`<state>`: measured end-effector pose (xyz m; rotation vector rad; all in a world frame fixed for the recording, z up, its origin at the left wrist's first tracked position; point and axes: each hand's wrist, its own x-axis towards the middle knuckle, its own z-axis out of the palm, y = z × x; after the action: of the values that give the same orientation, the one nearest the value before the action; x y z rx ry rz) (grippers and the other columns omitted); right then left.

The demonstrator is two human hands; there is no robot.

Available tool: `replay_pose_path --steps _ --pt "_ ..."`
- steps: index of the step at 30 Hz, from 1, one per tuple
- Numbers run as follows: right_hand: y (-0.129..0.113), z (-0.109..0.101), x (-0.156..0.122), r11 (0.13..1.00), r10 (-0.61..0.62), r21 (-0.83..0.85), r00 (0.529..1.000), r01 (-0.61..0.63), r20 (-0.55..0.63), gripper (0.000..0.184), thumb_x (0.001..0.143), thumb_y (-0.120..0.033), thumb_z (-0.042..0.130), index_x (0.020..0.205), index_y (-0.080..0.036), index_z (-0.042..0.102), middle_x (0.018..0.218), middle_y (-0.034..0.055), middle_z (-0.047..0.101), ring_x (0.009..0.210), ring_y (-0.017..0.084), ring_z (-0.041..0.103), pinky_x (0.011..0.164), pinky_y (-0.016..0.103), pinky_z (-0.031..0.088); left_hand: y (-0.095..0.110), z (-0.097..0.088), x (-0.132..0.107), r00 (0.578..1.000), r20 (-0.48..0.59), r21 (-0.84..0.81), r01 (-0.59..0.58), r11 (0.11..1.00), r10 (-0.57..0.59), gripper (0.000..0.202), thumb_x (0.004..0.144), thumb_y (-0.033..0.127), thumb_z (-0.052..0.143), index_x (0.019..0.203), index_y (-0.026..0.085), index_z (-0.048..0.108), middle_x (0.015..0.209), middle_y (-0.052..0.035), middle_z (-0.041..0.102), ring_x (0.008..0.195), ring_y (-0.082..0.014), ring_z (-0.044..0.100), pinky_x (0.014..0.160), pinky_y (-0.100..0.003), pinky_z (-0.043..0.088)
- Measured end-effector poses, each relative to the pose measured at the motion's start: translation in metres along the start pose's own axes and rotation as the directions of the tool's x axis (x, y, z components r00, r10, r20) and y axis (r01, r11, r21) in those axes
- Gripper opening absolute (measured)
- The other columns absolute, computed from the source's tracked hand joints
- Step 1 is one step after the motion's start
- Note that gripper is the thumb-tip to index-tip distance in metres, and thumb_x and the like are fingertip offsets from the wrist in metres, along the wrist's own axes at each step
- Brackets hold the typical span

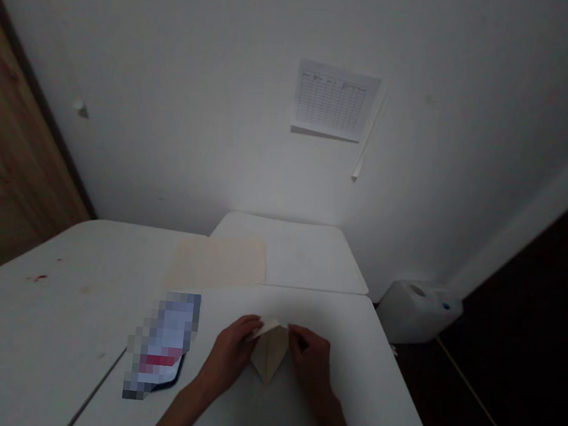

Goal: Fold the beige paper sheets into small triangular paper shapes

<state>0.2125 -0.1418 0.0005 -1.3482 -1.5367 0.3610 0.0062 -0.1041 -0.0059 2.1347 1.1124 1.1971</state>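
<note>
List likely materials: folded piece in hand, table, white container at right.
Folded piece: probably paper, matte cream; thin, with creases and a sharp point.
Table: smooth, dull white; perhaps laminate or plastic, given the even surface and rounded corners.
Container: likely moulded plastic, matte white, by its rounded edges; too dim to be sure.

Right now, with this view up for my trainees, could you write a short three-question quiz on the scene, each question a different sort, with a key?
1. True or false: the left hand and the right hand both hold the folded paper.
2. Where does the phone lie? A) on the folded paper; B) to the right of the right hand; C) to the left of the left hand.
3. Fill in: the printed sheet hangs on the ____.

Key: 1. True. 2. C. 3. Wall.
</note>
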Motion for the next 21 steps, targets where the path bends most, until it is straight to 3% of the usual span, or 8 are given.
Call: replay_pose_path --steps 4,9,14,18,21 --pt "0.003 -0.001 -0.001 0.998 -0.028 -0.056 1.0 0.027 -0.011 0.022 0.084 -0.021 0.055 0.094 -0.021 0.074 0.087 0.0049 0.075 0.072 0.02 0.07 0.07 0.03 0.055 -0.006 -0.004 -0.003 0.999 0.008 0.098 -0.054 0.994 0.053 0.033 0.081 0.017 0.052 0.111 0.022 0.064 0.116 -0.0076 0.066 0.107 -0.0224 0.062 0.095 -0.042 0.051" --pt "0.0 -0.002 -0.002 0.994 -0.064 -0.094 0.998 0.064 0.001 0.021 0.086 -0.021 0.054 0.095 -0.02 0.073 0.084 0.0049 0.074 0.069 0.018 0.068 0.067 0.028 0.054 0.004 -0.006 -0.004 0.993 0.038 0.161 -0.112 0.981 0.108 0.033 0.085 0.021 0.055 0.118 0.022 0.06 0.119 -0.0079 0.064 0.109 -0.0217 0.061 0.095 -0.039 0.051" --pt "0.0 -0.004 -0.002 0.984 -0.119 -0.133 0.993 0.119 0.002 0.021 0.087 -0.021 0.054 0.096 -0.02 0.073 0.08 0.0052 0.072 0.067 0.017 0.066 0.065 0.027 0.053 0.017 -0.009 -0.001 0.987 0.011 0.092 -0.159 0.983 0.158 0.03 0.088 0.018 0.053 0.116 0.023 0.061 0.116 -0.0075 0.065 0.106 -0.0197 0.061 0.093 -0.035 0.052" --pt "0.004 -0.004 -0.002 0.982 -0.152 -0.111 0.988 0.151 -0.001 0.023 0.087 -0.018 0.053 0.098 -0.02 0.073 0.086 0.0061 0.073 0.075 0.018 0.068 0.07 0.028 0.055 0.016 -0.012 0.001 0.996 0.053 -0.043 -0.069 0.997 0.071 0.024 0.087 0.018 0.051 0.105 0.022 0.066 0.107 -0.007 0.069 0.094 -0.0182 0.066 0.083 -0.032 0.055" --pt "0.008 -0.004 -0.002 0.986 -0.147 -0.082 0.989 0.146 -0.007 0.025 0.086 -0.016 0.052 0.099 -0.021 0.072 0.09 0.0058 0.073 0.078 0.019 0.069 0.072 0.029 0.056 0.008 -0.012 0.0 0.997 0.082 -0.111 0.018 0.994 -0.009 0.026 0.084 0.017 0.051 0.104 0.021 0.067 0.109 -0.0075 0.069 0.095 -0.0193 0.066 0.084 -0.033 0.056"
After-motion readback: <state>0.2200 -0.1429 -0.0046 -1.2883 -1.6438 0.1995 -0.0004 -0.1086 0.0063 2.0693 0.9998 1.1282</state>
